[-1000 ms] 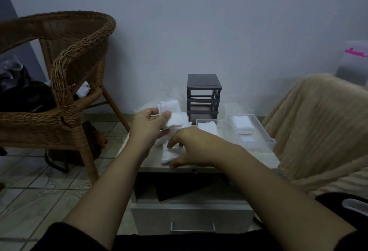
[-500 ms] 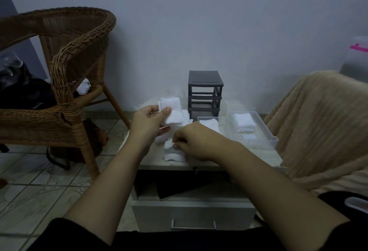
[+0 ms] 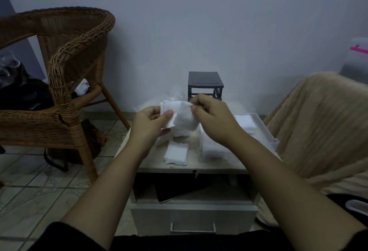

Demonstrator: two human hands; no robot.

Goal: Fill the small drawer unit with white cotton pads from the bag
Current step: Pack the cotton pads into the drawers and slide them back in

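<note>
**White pads lifted over the little table**

We are holding a bunch of cotton pads (image 3: 180, 118) above the table (image 3: 151, 166), just in front of the dark drawer unit (image 3: 205, 80). Our left hand (image 3: 150, 124) is gripping the bunch at its lower left, thumb curled across the front. Our right hand (image 3: 214, 118) is pinching the top edge with bent fingers. Thin clear plastic from the bag (image 3: 173, 95) is showing behind the bunch; we cannot tell whether it is wrapping the pads. A stack of pads (image 3: 176, 153) is lying flat on the table below our hands. Two clear drawers (image 3: 267, 133) are sitting out on the right, both holding pads. A wicker chair (image 3: 69, 67) is standing left, and a beige blanket (image 3: 318, 123) is lying right.
</note>
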